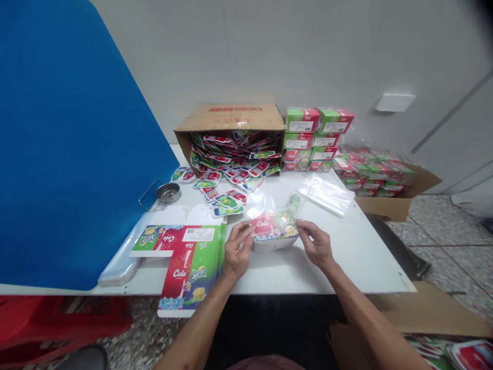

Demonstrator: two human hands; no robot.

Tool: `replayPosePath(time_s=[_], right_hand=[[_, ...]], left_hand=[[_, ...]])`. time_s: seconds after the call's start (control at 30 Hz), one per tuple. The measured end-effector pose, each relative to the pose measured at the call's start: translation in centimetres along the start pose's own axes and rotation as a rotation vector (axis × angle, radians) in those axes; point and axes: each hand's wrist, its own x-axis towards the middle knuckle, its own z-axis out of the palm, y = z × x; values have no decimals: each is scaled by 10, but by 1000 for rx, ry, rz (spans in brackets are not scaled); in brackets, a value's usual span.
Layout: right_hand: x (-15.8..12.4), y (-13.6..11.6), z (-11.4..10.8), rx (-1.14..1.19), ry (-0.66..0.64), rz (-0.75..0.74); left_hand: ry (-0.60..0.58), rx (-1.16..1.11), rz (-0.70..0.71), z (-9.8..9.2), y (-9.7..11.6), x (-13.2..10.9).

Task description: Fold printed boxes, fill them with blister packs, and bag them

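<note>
My left hand and my right hand grip opposite sides of a small Cola and Sprite printed box in the middle of the white table. A clear plastic bag rises behind the box and seems to cover its top part. Left of my left hand lie large flat printed box blanks, overhanging the table's front edge. Several loose printed cards are scattered behind my hands, not touching them.
A cardboard carton spilling printed cards stands at the back. Stacked green and red boxes sit beside it, with clear bags in front. A bagged-box carton is right, a metal tin left, and a blue panel far left.
</note>
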Motion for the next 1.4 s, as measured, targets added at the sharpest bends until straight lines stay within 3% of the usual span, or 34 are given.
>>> replayPosePath(time_s=[0.23, 0.5, 0.67, 1.07, 1.27, 1.4], right_hand=[[-8, -1, -8, 123, -90, 118], [-6, -17, -16, 310, -220, 222], [-5, -17, -18, 339, -229, 243], [-3, -12, -18, 352, -249, 269], [1, -4, -13, 343, -217, 326], [4, -1, -12, 337, -179, 404]], left_hand=[[-10, -67, -4, 1, -2, -4], [82, 100, 290, 9, -22, -24], [139, 95, 347, 19, -33, -28], [27, 174, 494, 6, -36, -33], [-7, 200, 344, 7, -37, -39], [-69, 12, 144, -2, -23, -32]])
